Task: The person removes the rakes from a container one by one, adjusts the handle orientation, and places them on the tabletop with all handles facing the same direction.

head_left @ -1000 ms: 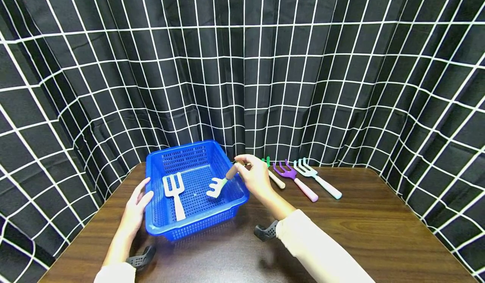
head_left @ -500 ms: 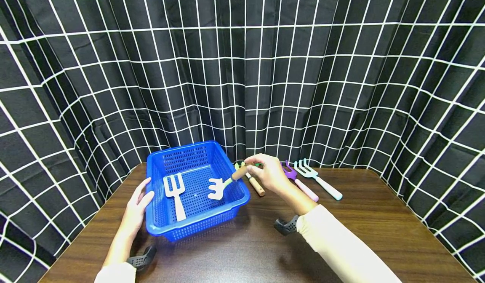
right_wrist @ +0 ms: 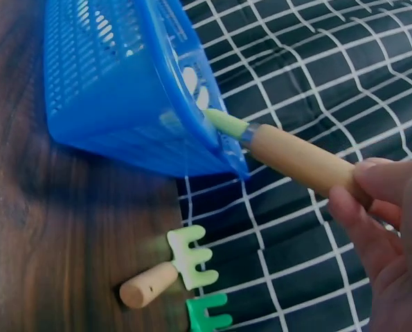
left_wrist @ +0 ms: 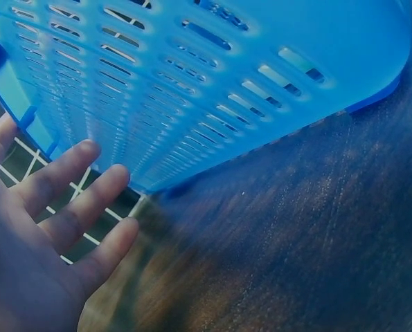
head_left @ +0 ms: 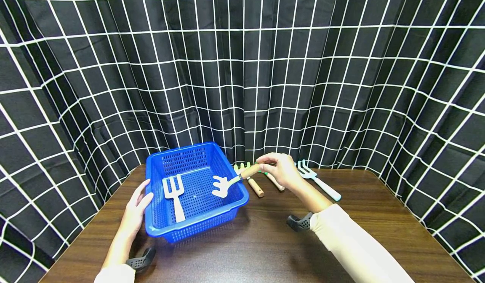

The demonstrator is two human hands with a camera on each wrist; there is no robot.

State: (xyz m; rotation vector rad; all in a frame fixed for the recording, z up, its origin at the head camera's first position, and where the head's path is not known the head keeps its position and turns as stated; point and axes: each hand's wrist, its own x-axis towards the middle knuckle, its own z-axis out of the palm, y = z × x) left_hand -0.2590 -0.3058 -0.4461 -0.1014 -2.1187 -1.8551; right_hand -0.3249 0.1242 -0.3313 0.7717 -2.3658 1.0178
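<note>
My right hand [head_left: 282, 170] pinches the end of a wooden handle on a small hand rake [right_wrist: 299, 155]. The rake slants over the right rim of a blue plastic basket [head_left: 197, 213], its pale green-white prongs inside. Along the basket's left side, my left hand [head_left: 138, 201] touches the rim; several of its fingers [left_wrist: 81, 207] lie spread and nearly straight beside the outer wall. Inside the basket lies a white garden fork [head_left: 175, 194]. On the table, a light green hand rake [right_wrist: 188, 259] with a wooden handle lies just right of the basket.
A green-headed rake [right_wrist: 207, 312] with a cream handle lies partly behind my right hand. Farther right is a pale blue garden fork [head_left: 318, 180]. The brown wooden table [head_left: 371, 215] ends at a black curtain [head_left: 288, 85] with white grid lines.
My right hand has moved right, drawing the rake's handle farther out over the basket rim. The light green rake has come into view; the purple fork is now hidden. My left hand stays put.
</note>
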